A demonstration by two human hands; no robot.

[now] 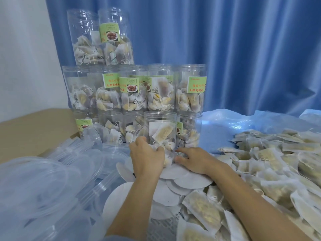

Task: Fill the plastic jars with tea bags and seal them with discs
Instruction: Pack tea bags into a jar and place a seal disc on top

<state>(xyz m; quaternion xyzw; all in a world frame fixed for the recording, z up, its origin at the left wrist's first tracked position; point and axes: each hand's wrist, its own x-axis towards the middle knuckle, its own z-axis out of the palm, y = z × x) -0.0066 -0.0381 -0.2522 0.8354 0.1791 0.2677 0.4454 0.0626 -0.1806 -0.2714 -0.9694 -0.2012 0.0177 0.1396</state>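
Two bare forearms reach forward from the bottom edge toward a clear plastic jar point(160, 134) that stands upright in the middle. The left hand point(147, 156) grasps the lower left side of this jar, with the fingers curled around its wall. The right hand point(192, 160) lies at the lower right side, fingers stretched out and relaxed, the fingertips touching the base of the jar; it holds nothing. The jar has no lid and is partly filled with tea bags, one large bag leaning against its front wall.

Under both hands lies a loose heap of white paper discs point(175, 178), overlapping one another. To the right a big pile of tea bags point(271, 164) with white strings spreads over the tabletop point(215, 129), which is covered with a pale blue plastic sheet. To the left are many translucent plastic lids point(57, 173), stacked and scattered, and behind them the edge of a brown cardboard box point(34, 129).

Behind the jar in the hands stands a stack of filled jars point(135, 91) in three levels, five or so in each lower row and two on top. Several carry a green label point(128, 85) with a small photo of brown round fruit and red Chinese characters; the writing is too blurred to read with certainty. A blue pleated curtain point(243, 49) closes the background, and a white wall point(22, 49) shows at the left.
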